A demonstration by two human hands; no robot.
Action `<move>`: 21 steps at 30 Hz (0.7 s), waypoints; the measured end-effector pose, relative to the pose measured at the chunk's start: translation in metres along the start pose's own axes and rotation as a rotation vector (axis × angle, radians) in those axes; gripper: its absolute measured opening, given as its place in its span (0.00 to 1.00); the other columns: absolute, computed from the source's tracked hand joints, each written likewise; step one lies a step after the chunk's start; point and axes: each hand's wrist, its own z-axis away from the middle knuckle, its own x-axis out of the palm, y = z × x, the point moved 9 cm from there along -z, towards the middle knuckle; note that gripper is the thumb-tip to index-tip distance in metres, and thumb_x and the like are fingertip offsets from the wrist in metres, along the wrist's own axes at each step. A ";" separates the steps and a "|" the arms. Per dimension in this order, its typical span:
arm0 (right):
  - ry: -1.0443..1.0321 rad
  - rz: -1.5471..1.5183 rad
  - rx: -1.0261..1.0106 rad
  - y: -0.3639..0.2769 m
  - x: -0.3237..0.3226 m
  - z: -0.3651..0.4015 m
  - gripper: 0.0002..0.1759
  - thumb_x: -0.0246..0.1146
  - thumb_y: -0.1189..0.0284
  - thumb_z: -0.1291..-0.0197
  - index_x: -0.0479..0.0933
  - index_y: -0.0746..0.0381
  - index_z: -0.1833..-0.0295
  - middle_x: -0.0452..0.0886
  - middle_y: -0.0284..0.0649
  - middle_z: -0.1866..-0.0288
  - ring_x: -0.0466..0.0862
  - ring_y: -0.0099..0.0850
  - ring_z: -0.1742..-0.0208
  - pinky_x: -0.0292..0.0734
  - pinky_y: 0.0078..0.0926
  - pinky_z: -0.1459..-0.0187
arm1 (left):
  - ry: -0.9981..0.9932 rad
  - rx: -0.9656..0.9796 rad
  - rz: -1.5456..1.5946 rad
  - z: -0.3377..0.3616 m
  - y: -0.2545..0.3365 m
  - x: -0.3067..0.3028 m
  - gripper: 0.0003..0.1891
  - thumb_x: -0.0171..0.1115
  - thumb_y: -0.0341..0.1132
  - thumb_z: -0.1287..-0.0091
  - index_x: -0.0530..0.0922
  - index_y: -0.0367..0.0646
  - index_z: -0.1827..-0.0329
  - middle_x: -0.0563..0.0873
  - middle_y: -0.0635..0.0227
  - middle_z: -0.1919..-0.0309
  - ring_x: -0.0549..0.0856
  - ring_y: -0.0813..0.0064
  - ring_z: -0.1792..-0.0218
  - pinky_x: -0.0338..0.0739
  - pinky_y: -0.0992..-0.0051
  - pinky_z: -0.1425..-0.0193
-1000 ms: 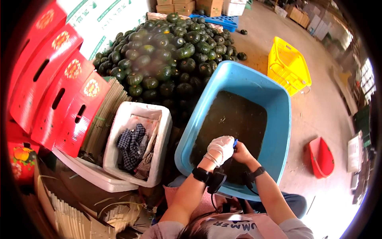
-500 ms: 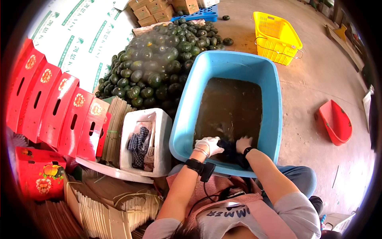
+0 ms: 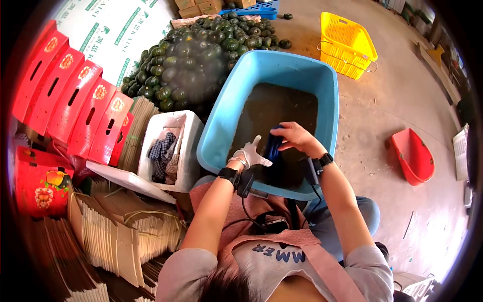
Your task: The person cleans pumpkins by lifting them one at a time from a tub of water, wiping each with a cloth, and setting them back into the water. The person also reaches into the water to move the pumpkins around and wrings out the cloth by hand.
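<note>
The right hand's (image 3: 297, 137) fingers are closed around the top of a dark blue object (image 3: 273, 147), held over the murky brown water (image 3: 271, 108) that fills the blue tub (image 3: 324, 103). The gloved left hand (image 3: 250, 156) touches its lower side with fingers spread wide. Just beside the tub, a white foam box (image 3: 190, 146) holds checked cloths (image 3: 161, 151). A pile of green squashes (image 3: 191, 55) lies behind it, and a yellow crate (image 3: 347, 48) stands on the floor.
</note>
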 end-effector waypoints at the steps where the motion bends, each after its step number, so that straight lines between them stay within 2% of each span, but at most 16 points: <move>1: 0.004 -0.204 -0.027 -0.019 0.000 0.014 0.17 0.65 0.62 0.37 0.80 0.65 0.52 0.84 0.40 0.60 0.86 0.32 0.59 0.87 0.37 0.60 | 0.008 0.004 0.007 -0.006 -0.002 0.003 0.61 0.79 0.58 0.55 0.51 0.52 0.20 0.69 0.44 0.30 0.69 0.44 0.30 0.67 0.58 0.28; 3: 0.005 -0.499 -0.096 -0.046 -0.004 0.035 0.20 0.65 0.58 0.35 0.80 0.66 0.52 0.86 0.44 0.58 0.87 0.35 0.57 0.87 0.40 0.57 | 0.067 0.260 0.173 -0.014 0.019 -0.002 0.54 0.81 0.53 0.54 0.61 0.47 0.24 0.77 0.49 0.37 0.77 0.50 0.37 0.70 0.62 0.32; 4: 0.008 -0.495 -0.102 -0.049 -0.007 0.038 0.20 0.65 0.58 0.35 0.80 0.66 0.52 0.86 0.44 0.58 0.87 0.35 0.57 0.87 0.40 0.57 | 0.071 0.266 0.172 -0.020 0.021 -0.001 0.54 0.81 0.53 0.54 0.61 0.47 0.24 0.77 0.49 0.37 0.77 0.50 0.37 0.70 0.62 0.32; 6: 0.099 -0.755 -0.118 -0.051 -0.023 0.043 0.20 0.64 0.56 0.35 0.80 0.65 0.52 0.86 0.43 0.57 0.87 0.35 0.58 0.87 0.41 0.57 | -0.103 0.317 0.512 -0.031 0.031 0.009 0.41 0.80 0.46 0.51 0.73 0.42 0.33 0.84 0.57 0.47 0.81 0.61 0.46 0.72 0.66 0.37; 7: 0.046 -0.862 -0.166 -0.048 -0.031 0.037 0.20 0.64 0.56 0.35 0.80 0.63 0.55 0.86 0.42 0.58 0.87 0.34 0.57 0.88 0.42 0.58 | -0.027 0.276 0.764 -0.021 0.038 -0.002 0.31 0.79 0.42 0.48 0.80 0.39 0.42 0.87 0.64 0.53 0.83 0.69 0.53 0.74 0.70 0.41; 8: 0.063 -0.956 -0.183 -0.044 -0.041 0.037 0.19 0.64 0.56 0.35 0.79 0.62 0.55 0.86 0.39 0.59 0.87 0.32 0.57 0.87 0.39 0.59 | -0.038 0.215 0.899 -0.044 0.024 0.005 0.28 0.75 0.34 0.45 0.78 0.37 0.41 0.86 0.64 0.52 0.84 0.70 0.55 0.76 0.71 0.45; 10: 0.280 -1.170 -0.166 -0.011 -0.066 0.032 0.20 0.64 0.55 0.35 0.78 0.60 0.51 0.85 0.40 0.58 0.85 0.31 0.55 0.86 0.33 0.59 | -0.023 0.225 1.286 -0.026 0.046 -0.017 0.20 0.67 0.23 0.43 0.80 0.37 0.46 0.86 0.66 0.56 0.85 0.70 0.55 0.79 0.70 0.45; 11: 0.292 -1.270 -0.107 0.021 -0.073 0.018 0.23 0.65 0.51 0.37 0.77 0.57 0.47 0.83 0.39 0.52 0.82 0.34 0.49 0.82 0.42 0.51 | 0.012 0.162 1.365 -0.018 0.050 -0.028 0.23 0.63 0.20 0.45 0.78 0.37 0.43 0.86 0.63 0.55 0.85 0.68 0.55 0.81 0.68 0.46; 12: 0.295 -1.277 -0.113 0.035 -0.069 0.010 0.23 0.65 0.51 0.37 0.77 0.57 0.47 0.83 0.39 0.52 0.82 0.34 0.49 0.82 0.42 0.51 | -0.034 0.240 1.409 -0.018 0.055 -0.033 0.24 0.62 0.20 0.43 0.76 0.37 0.40 0.85 0.62 0.54 0.85 0.67 0.53 0.80 0.68 0.43; 14: 0.350 -1.234 0.342 0.089 -0.033 0.012 0.25 0.68 0.50 0.42 0.74 0.55 0.47 0.80 0.40 0.48 0.79 0.39 0.43 0.79 0.52 0.45 | 0.006 0.337 1.449 -0.002 0.075 -0.049 0.24 0.62 0.22 0.42 0.75 0.36 0.39 0.84 0.59 0.48 0.84 0.66 0.50 0.79 0.69 0.41; 16: 0.348 -1.242 0.601 0.080 0.023 0.032 0.28 0.68 0.50 0.42 0.73 0.55 0.44 0.77 0.41 0.42 0.74 0.41 0.37 0.69 0.55 0.34 | -0.004 0.424 1.449 -0.003 0.091 -0.053 0.23 0.62 0.24 0.40 0.75 0.35 0.39 0.83 0.58 0.45 0.83 0.66 0.48 0.78 0.69 0.39; 17: 0.293 -1.275 0.499 0.092 0.036 0.008 0.29 0.65 0.49 0.41 0.72 0.55 0.42 0.75 0.41 0.38 0.72 0.41 0.35 0.65 0.54 0.32 | -0.003 0.515 1.458 0.000 0.101 -0.057 0.23 0.62 0.25 0.39 0.75 0.34 0.39 0.82 0.56 0.41 0.83 0.65 0.46 0.78 0.68 0.38; 18: 0.238 -1.306 0.396 0.104 0.046 -0.016 0.30 0.62 0.47 0.39 0.72 0.55 0.39 0.74 0.41 0.35 0.71 0.41 0.32 0.62 0.54 0.29 | -0.052 0.484 1.554 0.006 0.109 -0.055 0.22 0.62 0.29 0.36 0.75 0.33 0.39 0.79 0.55 0.37 0.83 0.64 0.44 0.78 0.69 0.38; 19: -0.085 -1.641 0.033 0.055 0.055 -0.018 0.34 0.56 0.44 0.37 0.71 0.55 0.34 0.71 0.41 0.29 0.69 0.41 0.29 0.58 0.53 0.26 | -0.138 0.469 1.669 -0.001 0.109 -0.046 0.21 0.62 0.31 0.36 0.75 0.33 0.40 0.80 0.55 0.39 0.83 0.64 0.44 0.78 0.69 0.38; 20: 0.071 -1.816 0.073 0.051 0.053 -0.019 0.32 0.51 0.45 0.34 0.72 0.55 0.34 0.73 0.42 0.30 0.70 0.43 0.29 0.60 0.54 0.27 | -0.225 0.451 1.782 -0.008 0.109 -0.037 0.21 0.63 0.33 0.35 0.76 0.34 0.40 0.82 0.56 0.41 0.83 0.63 0.45 0.78 0.68 0.38; 21: 0.125 -1.770 -0.008 0.050 0.044 -0.021 0.28 0.48 0.50 0.33 0.75 0.57 0.38 0.77 0.43 0.36 0.75 0.43 0.34 0.63 0.54 0.29 | -0.118 0.382 1.852 -0.003 0.106 -0.035 0.19 0.64 0.38 0.35 0.78 0.37 0.44 0.85 0.59 0.47 0.84 0.65 0.48 0.79 0.68 0.40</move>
